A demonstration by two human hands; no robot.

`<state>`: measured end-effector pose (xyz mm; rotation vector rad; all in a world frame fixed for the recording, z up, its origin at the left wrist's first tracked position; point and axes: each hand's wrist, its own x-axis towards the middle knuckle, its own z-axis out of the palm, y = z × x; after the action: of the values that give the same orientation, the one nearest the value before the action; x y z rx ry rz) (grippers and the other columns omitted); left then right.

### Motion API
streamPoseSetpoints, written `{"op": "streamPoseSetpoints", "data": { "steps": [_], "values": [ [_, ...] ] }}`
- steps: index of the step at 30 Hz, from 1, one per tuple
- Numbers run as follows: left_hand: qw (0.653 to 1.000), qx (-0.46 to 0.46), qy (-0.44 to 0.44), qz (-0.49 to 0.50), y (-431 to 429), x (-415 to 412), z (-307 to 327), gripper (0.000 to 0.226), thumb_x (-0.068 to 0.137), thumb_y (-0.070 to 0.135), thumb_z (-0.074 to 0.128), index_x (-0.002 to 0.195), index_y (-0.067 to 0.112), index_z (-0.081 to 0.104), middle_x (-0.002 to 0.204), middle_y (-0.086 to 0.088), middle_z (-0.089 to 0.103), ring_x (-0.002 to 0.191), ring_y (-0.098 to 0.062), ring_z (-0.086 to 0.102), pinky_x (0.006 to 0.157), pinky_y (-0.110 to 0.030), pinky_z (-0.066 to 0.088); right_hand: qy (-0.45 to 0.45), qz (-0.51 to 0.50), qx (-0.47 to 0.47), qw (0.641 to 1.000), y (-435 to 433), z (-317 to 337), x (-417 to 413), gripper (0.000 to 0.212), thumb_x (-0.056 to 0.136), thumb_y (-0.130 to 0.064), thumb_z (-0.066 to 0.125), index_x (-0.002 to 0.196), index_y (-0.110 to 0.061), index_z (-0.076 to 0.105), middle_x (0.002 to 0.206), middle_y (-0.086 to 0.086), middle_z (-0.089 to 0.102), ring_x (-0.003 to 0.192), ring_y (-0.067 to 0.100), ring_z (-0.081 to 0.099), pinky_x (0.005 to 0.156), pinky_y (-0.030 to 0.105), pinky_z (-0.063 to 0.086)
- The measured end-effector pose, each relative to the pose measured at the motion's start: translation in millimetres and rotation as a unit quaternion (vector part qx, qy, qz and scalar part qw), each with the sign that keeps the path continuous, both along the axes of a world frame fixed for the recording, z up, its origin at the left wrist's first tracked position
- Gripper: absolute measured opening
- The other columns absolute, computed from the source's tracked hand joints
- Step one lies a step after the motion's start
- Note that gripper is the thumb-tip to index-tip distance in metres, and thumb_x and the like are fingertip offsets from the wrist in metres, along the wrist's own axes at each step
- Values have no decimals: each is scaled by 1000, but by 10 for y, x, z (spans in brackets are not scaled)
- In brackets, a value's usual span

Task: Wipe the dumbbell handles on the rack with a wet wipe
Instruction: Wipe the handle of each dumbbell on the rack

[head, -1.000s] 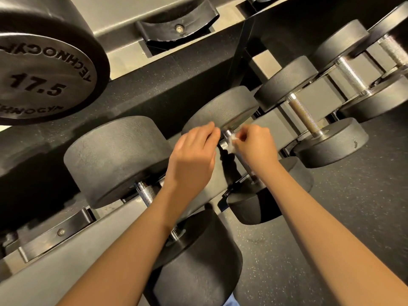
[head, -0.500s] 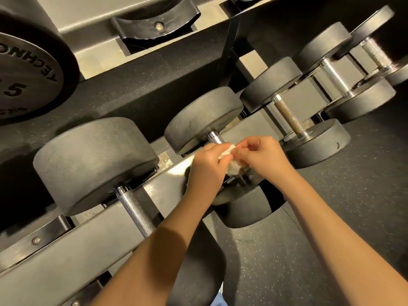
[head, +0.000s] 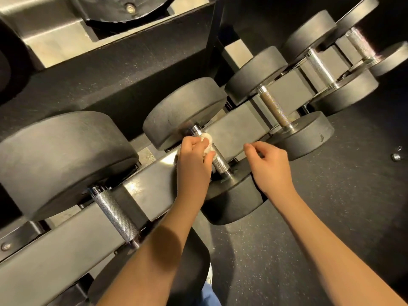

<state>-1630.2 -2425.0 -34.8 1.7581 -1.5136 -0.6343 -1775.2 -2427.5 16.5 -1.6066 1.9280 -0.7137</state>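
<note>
- White and bunched up, the wet wipe (head: 207, 144) sits in my left hand (head: 194, 166). The fingers (head: 190, 142) and thumb curl round it and press it onto the knurled steel handle (head: 220, 162) of the middle dumbbell.
- That contact is at the handle's far end, just below the far head (head: 183, 111). The nearer half of the handle is bare down to the collar at the near head (head: 231, 202).
- My right hand (head: 270, 168) hovers to the right of that handle, over the grey rack rail (head: 154, 188). It is loosely curled and holds nothing, and it is apart from both the wipe and the steel.
- Room between the two heads is tight, and my left hand fills the far part of that gap.
- To the left, the large dumbbell's handle (head: 114, 215) lies across the rail. My left forearm passes just beside its near end.
- To the right, the next dumbbell's handle (head: 274, 109) looks bronze-toned, and its front head (head: 309, 135) lies just beyond my right hand.
- Two more dumbbells follow toward the upper right corner.
- An upper shelf (head: 55, 36) of the rack runs along the top edge, above the row.
- Speckled black rubber floor (head: 342, 217) lies open to the right of my right forearm, with two small shiny bits (head: 396, 156) near the right edge.
</note>
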Motion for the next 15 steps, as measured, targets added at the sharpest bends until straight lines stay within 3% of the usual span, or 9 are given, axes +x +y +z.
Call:
{"op": "streamPoseSetpoints", "data": {
  "steps": [4, 7, 9, 11, 13, 15],
  "values": [
    [997, -8, -54, -60, -5, 96, -2, 34, 85, 9, 70, 119, 5, 64, 114, -10, 52, 104, -19, 54, 83, -23, 50, 12, -7, 10, 1000, -11, 1, 1, 41, 94, -28, 53, 55, -32, 41, 48, -7, 39, 46, 8, 38, 45, 16, 27],
    [996, -61, -55, -33, -117, 166, 12, 18, 89, 1, 62, 107, 1, 68, 98, -11, 58, 88, -21, 55, 72, -25, 49, 34, 10, 16, 999, 12, 29, 19, 43, 96, -28, 51, 54, -32, 43, 51, -7, 45, 53, 7, 43, 53, 24, 30],
    [997, -55, -44, -19, -134, 158, 16, 16, 92, 1, 57, 104, 1, 67, 96, -12, 58, 87, -22, 53, 71, -27, 47, 60, 34, 28, 997, 75, -3, 7, 31, 97, -33, 47, 77, -24, 68, 87, 1, 69, 85, 12, 59, 74, 32, 43],
    [1000, 4, -12, -6, -78, 86, 1, 17, 93, 3, 53, 105, 5, 65, 103, -12, 58, 92, -24, 53, 75, -32, 46, 107, 65, 35, 992, 147, -43, -6, 50, 93, -50, 35, 116, -20, 67, 131, 2, 59, 123, 18, 50, 102, 41, 39],
    [999, 35, 10, 3, -16, 18, -30, 14, 93, 10, 53, 101, 11, 65, 98, -5, 57, 89, -20, 54, 73, -31, 43, 127, 79, 37, 988, 180, -61, -21, 66, 87, -59, 23, 130, -23, 58, 144, 0, 47, 134, 18, 39, 110, 45, 31],
    [999, 29, -20, -26, -8, 16, -40, 16, 93, 9, 54, 101, 14, 66, 90, 2, 51, 84, -19, 53, 69, -27, 42, 123, 76, 42, 989, 175, -54, -21, 68, 86, -60, 22, 134, -25, 54, 148, -1, 42, 137, 17, 35, 112, 44, 29]
  ]
}}
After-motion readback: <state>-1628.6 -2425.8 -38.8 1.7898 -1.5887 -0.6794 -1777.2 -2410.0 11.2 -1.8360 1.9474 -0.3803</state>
